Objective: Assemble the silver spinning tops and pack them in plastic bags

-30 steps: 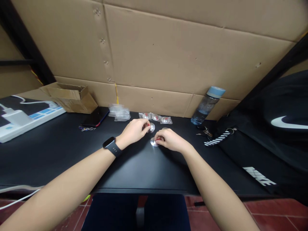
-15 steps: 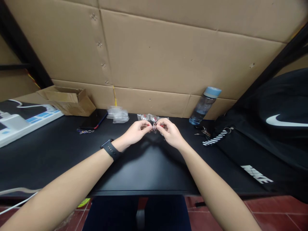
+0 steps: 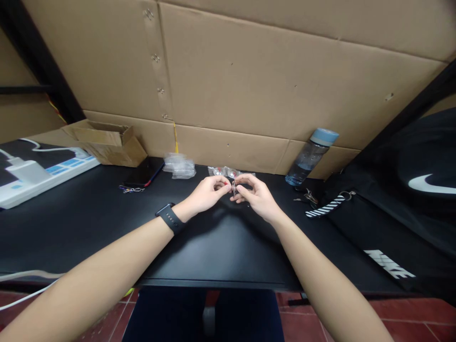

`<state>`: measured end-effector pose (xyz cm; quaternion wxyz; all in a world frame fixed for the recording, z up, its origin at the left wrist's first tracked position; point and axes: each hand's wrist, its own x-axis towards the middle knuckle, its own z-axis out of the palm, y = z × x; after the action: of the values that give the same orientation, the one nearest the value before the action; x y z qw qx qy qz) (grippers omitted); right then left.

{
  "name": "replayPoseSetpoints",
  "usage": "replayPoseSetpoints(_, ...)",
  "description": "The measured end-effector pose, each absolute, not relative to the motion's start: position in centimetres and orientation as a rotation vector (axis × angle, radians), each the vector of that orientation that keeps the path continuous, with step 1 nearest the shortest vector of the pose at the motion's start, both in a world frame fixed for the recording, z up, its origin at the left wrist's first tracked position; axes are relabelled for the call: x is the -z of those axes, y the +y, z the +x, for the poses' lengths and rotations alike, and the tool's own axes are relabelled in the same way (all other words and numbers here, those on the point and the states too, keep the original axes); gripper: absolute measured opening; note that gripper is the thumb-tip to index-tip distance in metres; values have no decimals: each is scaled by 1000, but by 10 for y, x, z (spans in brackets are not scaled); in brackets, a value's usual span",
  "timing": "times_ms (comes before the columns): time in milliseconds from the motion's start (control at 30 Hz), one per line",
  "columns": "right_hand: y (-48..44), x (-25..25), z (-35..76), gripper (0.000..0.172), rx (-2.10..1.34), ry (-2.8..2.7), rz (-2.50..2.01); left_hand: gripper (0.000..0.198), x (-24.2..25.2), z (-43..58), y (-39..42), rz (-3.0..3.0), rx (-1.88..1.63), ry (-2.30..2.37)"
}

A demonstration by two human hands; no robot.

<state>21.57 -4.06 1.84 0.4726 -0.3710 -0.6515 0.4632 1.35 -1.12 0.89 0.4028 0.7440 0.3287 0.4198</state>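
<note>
My left hand (image 3: 208, 194), with a black watch on its wrist, and my right hand (image 3: 254, 195) meet above the middle of the black desk (image 3: 199, 242). Both pinch a small shiny metal disc piece (image 3: 233, 187) held between the fingertips, lifted off the desk. Behind the hands, several small clear bags with red and silver parts (image 3: 224, 171) lie by the cardboard wall.
A blue-capped water bottle (image 3: 307, 156) leans at the back right, with keys and a striped lanyard (image 3: 326, 207) next to a black bag (image 3: 399, 223). At the back left sit a phone (image 3: 144, 173), crumpled clear bags (image 3: 179, 166), a cardboard box (image 3: 107, 142) and a white power strip (image 3: 39, 173).
One second ago each hand pinched a separate silver disc on the desk. Both hands have since risen and come together, holding the pieces joined between the fingertips.
</note>
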Motion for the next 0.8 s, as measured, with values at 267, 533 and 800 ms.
replayPoseSetpoints(267,-42,-20,216,43,-1154,-1585,-952,20,-12,13,-14,2001,-1055,901)
replayPoseSetpoints(533,-43,-21,215,45,-1209,-1582,-984,21,-23,11,-28,2196,-1020,1014)
replayPoseSetpoints(800,-45,-24,216,47,-1200,-1666,-984,20,-21,12,-28,2233,-1008,1004)
